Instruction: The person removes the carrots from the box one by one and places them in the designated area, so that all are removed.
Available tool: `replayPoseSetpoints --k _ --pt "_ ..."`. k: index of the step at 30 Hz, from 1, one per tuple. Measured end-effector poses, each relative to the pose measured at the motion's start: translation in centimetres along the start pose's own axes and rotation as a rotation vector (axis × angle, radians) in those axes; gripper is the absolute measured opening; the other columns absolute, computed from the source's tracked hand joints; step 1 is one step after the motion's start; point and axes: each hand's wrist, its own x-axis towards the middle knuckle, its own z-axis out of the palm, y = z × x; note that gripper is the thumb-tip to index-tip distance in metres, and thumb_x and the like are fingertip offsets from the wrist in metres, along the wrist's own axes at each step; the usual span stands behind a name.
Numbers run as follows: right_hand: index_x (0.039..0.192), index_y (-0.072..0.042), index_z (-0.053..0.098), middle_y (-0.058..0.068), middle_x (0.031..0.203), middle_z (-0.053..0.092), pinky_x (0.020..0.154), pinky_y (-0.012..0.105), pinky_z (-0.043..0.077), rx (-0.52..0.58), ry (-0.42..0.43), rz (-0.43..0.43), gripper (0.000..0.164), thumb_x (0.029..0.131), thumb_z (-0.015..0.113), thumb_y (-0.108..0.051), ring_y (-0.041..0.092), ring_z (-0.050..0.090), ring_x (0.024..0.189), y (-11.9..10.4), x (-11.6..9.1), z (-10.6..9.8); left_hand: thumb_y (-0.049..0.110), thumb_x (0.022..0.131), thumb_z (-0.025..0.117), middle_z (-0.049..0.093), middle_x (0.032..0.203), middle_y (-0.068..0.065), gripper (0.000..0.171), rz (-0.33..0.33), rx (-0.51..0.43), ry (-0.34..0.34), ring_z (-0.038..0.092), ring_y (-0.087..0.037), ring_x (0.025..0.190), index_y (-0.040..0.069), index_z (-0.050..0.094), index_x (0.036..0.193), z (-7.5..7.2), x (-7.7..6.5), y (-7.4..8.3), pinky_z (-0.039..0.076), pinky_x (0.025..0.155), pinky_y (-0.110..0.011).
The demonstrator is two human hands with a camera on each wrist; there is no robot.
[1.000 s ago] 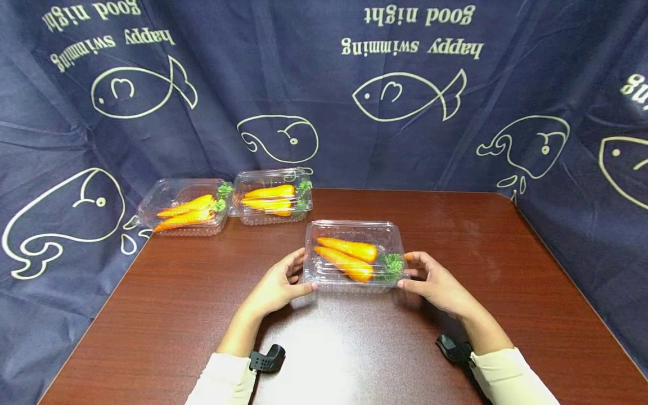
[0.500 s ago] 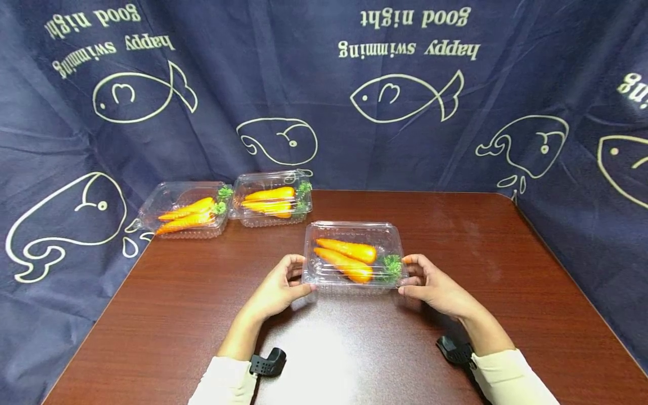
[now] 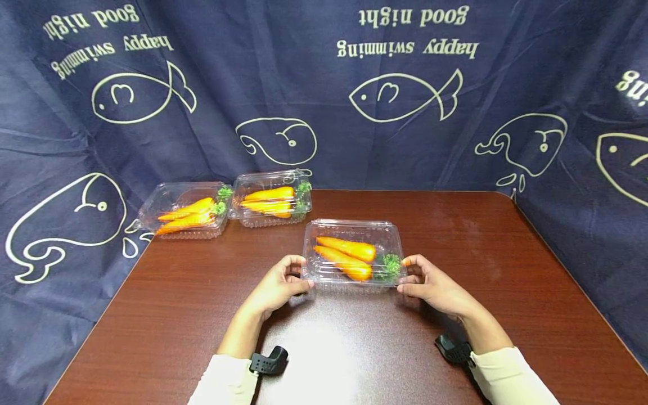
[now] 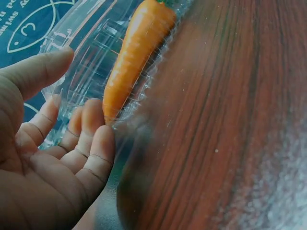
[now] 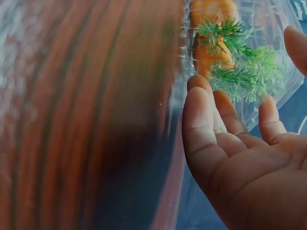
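L hand [image 3: 275, 289] & R hand [image 3: 433, 288] grip opp. ends of clear rect. plastic clamshell box [image 3: 349, 284]; inside, two tapered orange carrots [image 3: 349, 248] w/ green feathery sprig [image 3: 391, 264]. Box approx. mid brown wood-grain table [image 3: 202, 304]. Two similar carrot-filled boxes [image 3: 270, 220] far L, side by side.

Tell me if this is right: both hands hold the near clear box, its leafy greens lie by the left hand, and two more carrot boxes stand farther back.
Wrong on one point: the leafy greens lie by the right hand, not the left hand, as the right wrist view shows. The rest stands.
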Motion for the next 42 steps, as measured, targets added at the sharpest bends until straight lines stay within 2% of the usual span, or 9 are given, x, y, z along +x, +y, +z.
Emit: replayPoseSetpoints --k 5,9,18,23,30,42 --pt "0.125 0.013 0.034 0.020 0.105 0.062 0.074 0.026 0.053 -0.010 0.015 0.004 0.048 0.089 0.065 0.005 0.014 0.064 0.092 0.13 0.07 0.06 0.001 0.084 0.072 0.053 0.089 -0.004 0.044 0.021 -0.022 0.001 0.052 -0.009 0.067 -0.003 0.049 0.121 0.02 0.05 -0.08 0.044 0.060 -0.022" --pt "0.124 0.011 0.038 0.019 0.104 0.063 0.074 0.027 0.052 -0.033 0.045 0.022 0.047 0.089 0.067 0.001 0.011 0.064 0.091 0.17 0.11 0.13 0.000 0.084 0.071 0.054 0.082 0.000 0.041 0.036 -0.029 -0.002 0.049 -0.007 0.063 -0.004 0.049 0.119 0.03 0.04 -0.09 0.040 0.057 -0.021" --pt "0.118 0.007 0.051 0.018 0.101 0.068 0.071 0.027 0.052 -0.144 0.129 0.010 0.040 0.086 0.073 -0.005 0.014 0.066 0.087 -0.09 -0.06 0.20 0.002 0.083 0.074 0.058 0.092 -0.005 0.038 0.022 0.031 0.021 0.053 -0.010 0.065 -0.005 0.055 0.116 0.14 -0.09 0.18 0.039 0.053 -0.021" --pt "0.109 0.004 0.059 0.013 0.097 0.068 0.069 0.025 0.051 -0.218 0.174 -0.018 0.032 0.085 0.076 -0.008 0.014 0.065 0.084 -0.56 -0.02 0.28 0.004 0.082 0.075 0.059 0.089 -0.003 0.037 0.014 0.060 0.043 0.055 -0.015 0.065 -0.003 0.058 0.114 0.13 0.03 0.24 0.040 0.053 -0.022" --pt "0.098 -0.001 0.063 0.008 0.087 0.067 0.064 0.025 0.048 -0.315 0.205 -0.017 0.022 0.084 0.077 -0.012 0.013 0.062 0.076 -0.62 0.15 0.24 0.004 0.082 0.075 0.058 0.086 -0.001 0.038 0.028 0.073 0.040 0.052 -0.012 0.064 -0.007 0.057 0.114 0.04 0.01 0.42 0.039 0.051 -0.021" --pt "0.084 -0.011 0.066 0.003 0.080 0.065 0.064 0.027 0.045 -0.463 0.264 -0.021 0.017 0.081 0.081 -0.020 0.017 0.058 0.073 -0.82 0.38 0.10 0.004 0.085 0.073 0.060 0.083 -0.001 0.039 0.009 0.061 0.015 0.053 -0.013 0.063 -0.008 0.053 0.116 0.08 0.04 0.51 0.042 0.050 -0.022"
